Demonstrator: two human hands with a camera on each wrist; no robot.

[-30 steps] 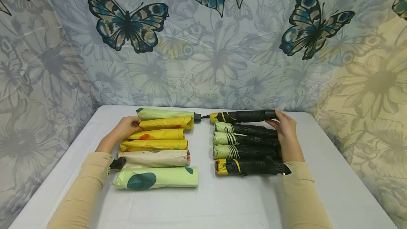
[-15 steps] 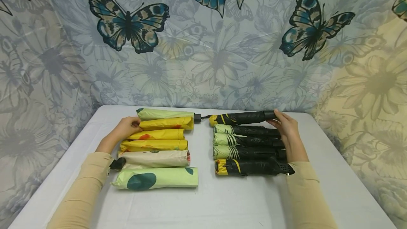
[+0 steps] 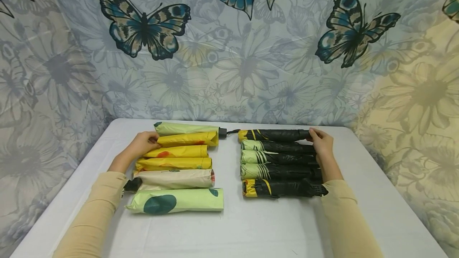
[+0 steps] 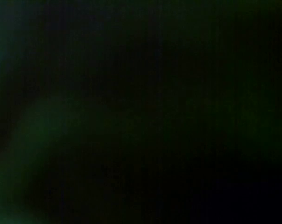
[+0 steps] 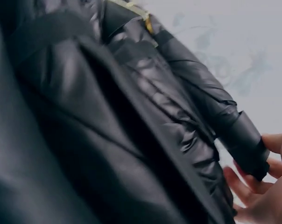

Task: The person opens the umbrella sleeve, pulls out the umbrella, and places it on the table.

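Observation:
Folded umbrellas lie in two rows in the head view. My left hand (image 3: 145,143) pinches the left end of a yellow umbrella (image 3: 188,139), second from the back of the left row. Across the gap, my right hand (image 3: 322,142) grips the handle end of the black-and-yellow umbrella (image 3: 274,135), the rearmost one on the right. In the right wrist view, thumb and fingers are round the black handle (image 5: 246,144) of that umbrella. The left wrist view is almost wholly dark, so the left fingertips show only from the head.
A pale green umbrella (image 3: 186,128) lies behind the yellow one. Nearer are more yellow ones, a cream umbrella (image 3: 175,178) and a green one (image 3: 175,201). The right row holds green-and-black umbrellas (image 3: 277,157). A patterned cloth (image 3: 229,71) hangs behind the white table (image 3: 229,234).
The handle end of the black-and-yellow umbrella has come down, and it now lies level beside its neighbour. My right hand has lowered slightly with it. The left hand has stayed still.

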